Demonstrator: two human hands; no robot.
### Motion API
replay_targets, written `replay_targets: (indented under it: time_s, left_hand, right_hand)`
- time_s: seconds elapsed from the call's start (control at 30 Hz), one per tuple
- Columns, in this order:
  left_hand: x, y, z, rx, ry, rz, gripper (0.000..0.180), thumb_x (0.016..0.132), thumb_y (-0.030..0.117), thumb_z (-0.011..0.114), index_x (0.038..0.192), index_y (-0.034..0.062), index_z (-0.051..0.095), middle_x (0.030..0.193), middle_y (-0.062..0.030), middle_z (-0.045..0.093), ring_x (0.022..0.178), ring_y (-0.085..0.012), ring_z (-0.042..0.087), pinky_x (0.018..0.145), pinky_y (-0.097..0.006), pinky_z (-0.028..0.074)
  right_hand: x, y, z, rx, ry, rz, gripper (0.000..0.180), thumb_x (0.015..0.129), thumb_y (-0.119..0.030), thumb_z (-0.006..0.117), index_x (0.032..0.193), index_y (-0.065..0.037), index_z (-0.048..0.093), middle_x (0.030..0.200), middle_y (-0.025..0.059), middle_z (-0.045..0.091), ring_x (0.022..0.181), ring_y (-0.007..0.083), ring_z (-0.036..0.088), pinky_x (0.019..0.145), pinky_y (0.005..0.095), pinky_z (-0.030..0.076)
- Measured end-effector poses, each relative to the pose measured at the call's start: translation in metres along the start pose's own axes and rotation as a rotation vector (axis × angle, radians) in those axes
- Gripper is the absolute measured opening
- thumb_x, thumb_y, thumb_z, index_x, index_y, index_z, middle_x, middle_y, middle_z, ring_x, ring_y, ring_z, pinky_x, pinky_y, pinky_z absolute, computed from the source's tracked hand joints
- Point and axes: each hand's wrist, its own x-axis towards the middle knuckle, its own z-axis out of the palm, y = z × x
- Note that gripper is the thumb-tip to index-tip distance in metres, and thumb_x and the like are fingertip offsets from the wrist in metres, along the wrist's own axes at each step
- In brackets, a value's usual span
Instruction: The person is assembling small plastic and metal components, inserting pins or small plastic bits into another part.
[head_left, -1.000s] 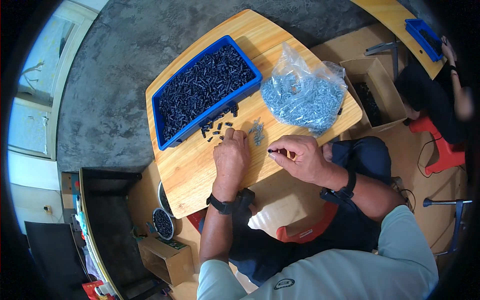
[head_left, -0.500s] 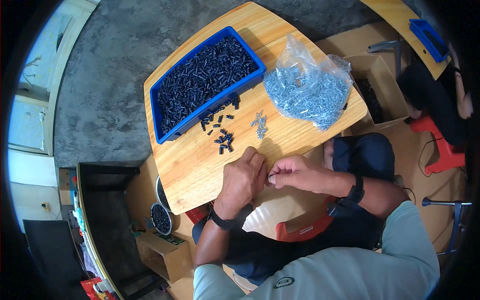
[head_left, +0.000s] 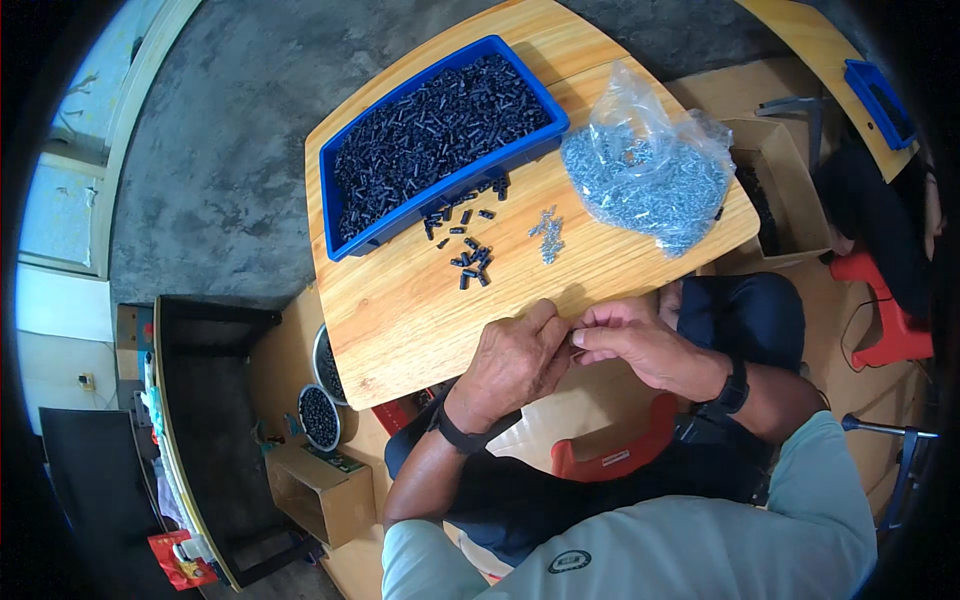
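- Wooden worktop (head_left: pixel 400 320), concrete floor around.
- Left hand (head_left: pixel 512 362) and right hand (head_left: pixel 640 345) meeting at worktop's near edge, fingers pinching 1 tiny part, mostly hidden.
- Probably light, stiff, slippery; best gripped by fingertips.
- Loose black pieces (head_left: pixel 470 262) beside blue bin (head_left: pixel 350 215).

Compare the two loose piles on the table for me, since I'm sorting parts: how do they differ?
The black pieces are dark, stubby and scattered in a wider patch beside the blue bin. The silver pieces are pale, shiny, fewer and bunched tighter, nearer the plastic bag. Both lie loose on the wooden table.
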Motion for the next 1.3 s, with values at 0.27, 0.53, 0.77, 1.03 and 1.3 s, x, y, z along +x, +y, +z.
replay_targets:
  time_s: [0.27,0.53,0.77,1.03,1.3]
  left_hand:
    - [-0.004,-0.002,-0.006,-0.589,0.226,-0.128,0.01,0.083,-0.005,0.071,0.091,0.0004,0.07,0.089,-0.0059,0.064,0.07,-0.0095,0.062,0.055,-0.023,0.047]
    - [0.0,0.001,-0.005,-0.501,0.391,-0.018,0.016,0.083,-0.006,0.072,0.097,0.0007,0.072,0.093,-0.0099,0.064,0.07,-0.015,0.064,0.057,-0.026,0.051]
    - [0.001,-0.001,-0.001,-0.659,0.418,-0.07,0.009,0.088,-0.002,0.069,0.097,-0.0006,0.067,0.095,-0.0107,0.064,0.085,-0.019,0.064,0.073,-0.03,0.052]
    - [-0.001,0.002,-0.008,-0.642,0.361,-0.047,0.007,0.089,-0.003,0.069,0.095,-0.001,0.066,0.093,-0.0107,0.065,0.082,-0.0188,0.064,0.07,-0.029,0.051]
    - [0.001,0.0,-0.013,-0.352,0.309,0.076,0.017,0.085,-0.003,0.071,0.1,0.0009,0.063,0.094,-0.014,0.064,0.075,-0.0284,0.067,0.062,-0.034,0.054]
  right_hand:
    - [-0.013,-0.019,0.009,-0.291,-0.062,-0.309,0.014,0.094,-0.008,0.068,0.101,0.004,0.068,0.092,0.0024,0.069,0.083,0.0051,0.061,0.072,0.022,0.05]
    - [-0.008,-0.02,0.01,-0.456,-0.041,-0.595,0.014,0.092,-0.007,0.069,0.101,0.003,0.067,0.089,0.0053,0.07,0.085,0.0057,0.064,0.077,0.0234,0.053]
    - [-0.004,-0.024,0.011,-0.66,0.016,-0.839,0.015,0.089,-0.007,0.071,0.101,0.001,0.068,0.093,0.0113,0.073,0.085,0.0155,0.072,0.076,0.0285,0.056]
    - [-0.005,-0.028,0.012,-0.714,0.062,-0.757,0.015,0.086,-0.007,0.073,0.099,0.002,0.07,0.086,0.0138,0.074,0.082,0.0198,0.074,0.072,0.0307,0.057]
    - [-0.003,-0.025,0.012,-0.742,0.09,-0.733,0.013,0.084,-0.005,0.073,0.095,0.002,0.071,0.086,0.0143,0.074,0.081,0.0198,0.073,0.072,0.031,0.057]
